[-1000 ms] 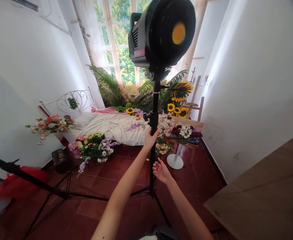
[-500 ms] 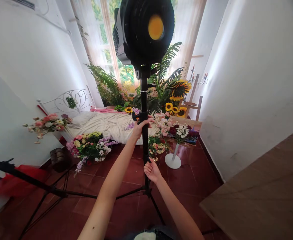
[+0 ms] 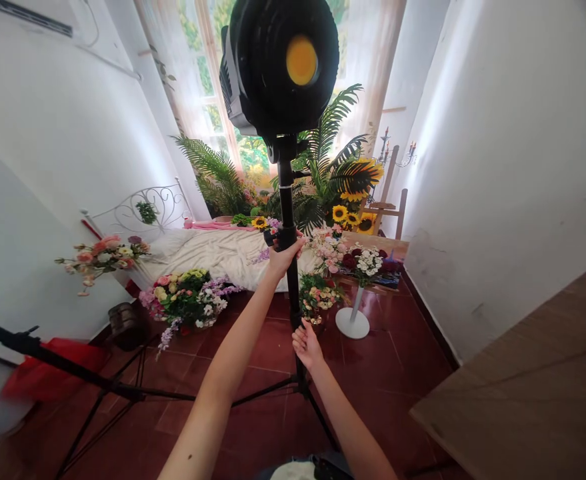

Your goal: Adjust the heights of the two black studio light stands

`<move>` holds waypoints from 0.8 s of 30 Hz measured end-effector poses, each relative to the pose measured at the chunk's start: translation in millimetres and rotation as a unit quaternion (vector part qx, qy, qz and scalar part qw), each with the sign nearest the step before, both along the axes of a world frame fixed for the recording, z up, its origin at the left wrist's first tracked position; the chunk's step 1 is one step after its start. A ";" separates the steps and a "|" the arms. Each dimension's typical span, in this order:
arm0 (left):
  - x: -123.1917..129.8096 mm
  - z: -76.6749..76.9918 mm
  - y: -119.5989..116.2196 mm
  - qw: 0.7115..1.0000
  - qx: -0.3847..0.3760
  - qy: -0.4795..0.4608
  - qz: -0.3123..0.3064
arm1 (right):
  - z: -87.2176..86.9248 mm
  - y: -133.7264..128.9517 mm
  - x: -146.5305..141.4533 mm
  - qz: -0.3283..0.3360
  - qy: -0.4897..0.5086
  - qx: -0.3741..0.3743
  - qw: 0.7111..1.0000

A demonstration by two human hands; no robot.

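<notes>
A black studio light [image 3: 253, 80] with a round yellow centre stands before me on a black light stand [image 3: 293, 287]. My left hand [image 3: 285, 257] is wrapped round the pole, just under its upper collar and a dark knob [image 3: 271, 237]. Lower down, my right hand [image 3: 307, 345] is closed, fingers curled, against the right side of the lower collar. What its fingertips pinch there is hidden by the fingers. The stand's legs [image 3: 267, 390] spread out on the floor.
Behind the stand is a bed [image 3: 213, 250] with a cream blanket. Flower bunches [image 3: 177, 297], a white pedestal [image 3: 353, 324] and a wooden easel [image 3: 387, 193] surround it. Another black stand [image 3: 73, 363] crosses the left side. A brown panel [image 3: 527, 380] juts in at right.
The view has shifted slightly, so the light appears a little lower and farther left. Both hands keep their places on the stand.
</notes>
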State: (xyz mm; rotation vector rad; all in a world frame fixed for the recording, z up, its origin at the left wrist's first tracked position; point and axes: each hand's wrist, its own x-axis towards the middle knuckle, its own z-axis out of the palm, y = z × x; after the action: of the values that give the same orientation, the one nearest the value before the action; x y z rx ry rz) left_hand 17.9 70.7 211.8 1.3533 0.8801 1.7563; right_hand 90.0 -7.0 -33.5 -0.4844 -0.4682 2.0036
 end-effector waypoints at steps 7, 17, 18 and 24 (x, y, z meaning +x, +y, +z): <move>0.7 -2.3 3.7 1.000 -0.008 -0.006 0.015 | 0.7 18.0 27.7 -0.122 -0.459 0.292 0.831; 0.1 -100.2 -10.1 0.993 -0.083 0.021 0.081 | 19.6 22.9 44.2 -0.118 -0.630 0.458 0.616; 0.2 -110.4 -13.0 0.992 -0.088 0.022 0.091 | 18.7 23.4 43.3 -0.117 -0.631 0.458 0.615; 0.5 -150.2 -25.2 0.985 -0.104 0.034 0.132 | 13.9 27.0 39.8 -0.109 -0.622 0.451 0.630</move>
State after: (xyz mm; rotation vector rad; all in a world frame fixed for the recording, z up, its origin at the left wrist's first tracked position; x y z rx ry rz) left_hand 18.3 45.5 61.5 1.2076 1.2923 1.7612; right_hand 129.8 20.1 -19.6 -1.1250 -1.9967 0.6551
